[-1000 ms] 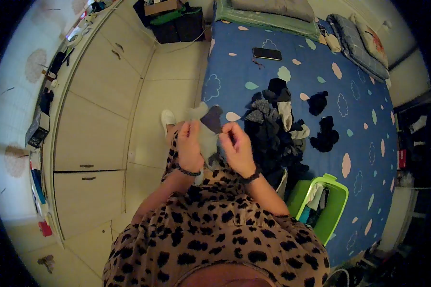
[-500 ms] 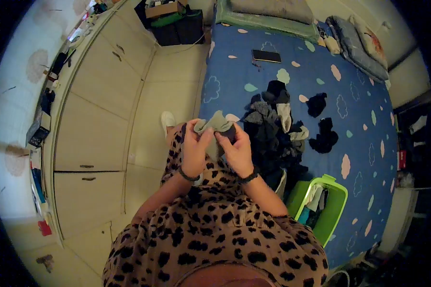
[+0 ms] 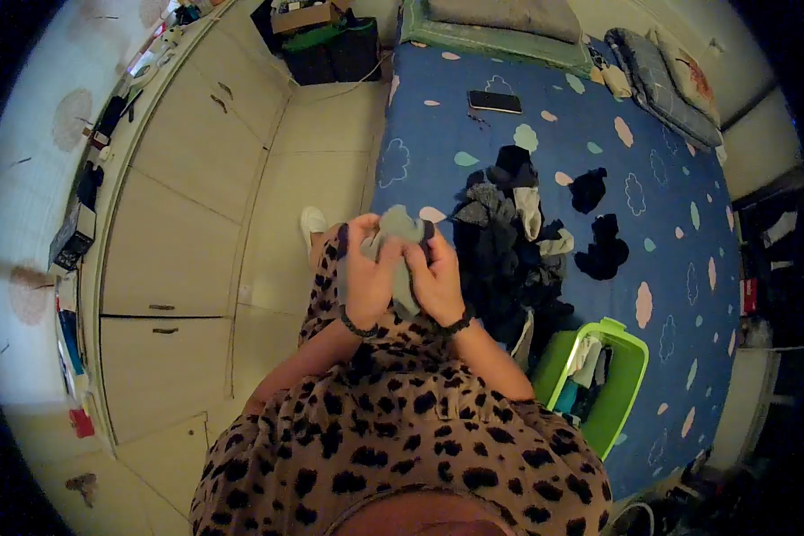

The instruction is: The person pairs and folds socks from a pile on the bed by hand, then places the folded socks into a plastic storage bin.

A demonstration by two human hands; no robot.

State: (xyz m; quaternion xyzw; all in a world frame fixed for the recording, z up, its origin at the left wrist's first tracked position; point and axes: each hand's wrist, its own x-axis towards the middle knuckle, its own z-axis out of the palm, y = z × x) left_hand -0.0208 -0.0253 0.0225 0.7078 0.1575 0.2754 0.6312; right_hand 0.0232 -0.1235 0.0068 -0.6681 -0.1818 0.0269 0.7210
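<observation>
And there you are, both hands up in front of your lap, with the grey-green sock [image 3: 400,223] bunched between them! Your left hand [image 3: 366,277] has its fingers closed around one side of the fabric, thumb pressed in toward the middle; your right hand [image 3: 438,284] grips the other side, its thumb just beside the left one, with a dark patch of fabric showing at those fingertips. The sock's rounded top pokes up above your thumbs, and a length of it hangs down between your palms. The whole bundle is held in the air, just beside the edge of the blue bed [image 3: 420,134]. Over to your right sits the heap of dark clothing [image 3: 491,241], a pale piece [image 3: 527,213] lying on it, and past that two black bundles [image 3: 588,189] rest apart from the heap. Nearer your right elbow, the green basket [image 3: 632,357] stands on the bed with folded fabric [image 3: 585,375] inside. Farther up the bedding lies a phone [image 3: 495,102], well apart from the heap.
</observation>
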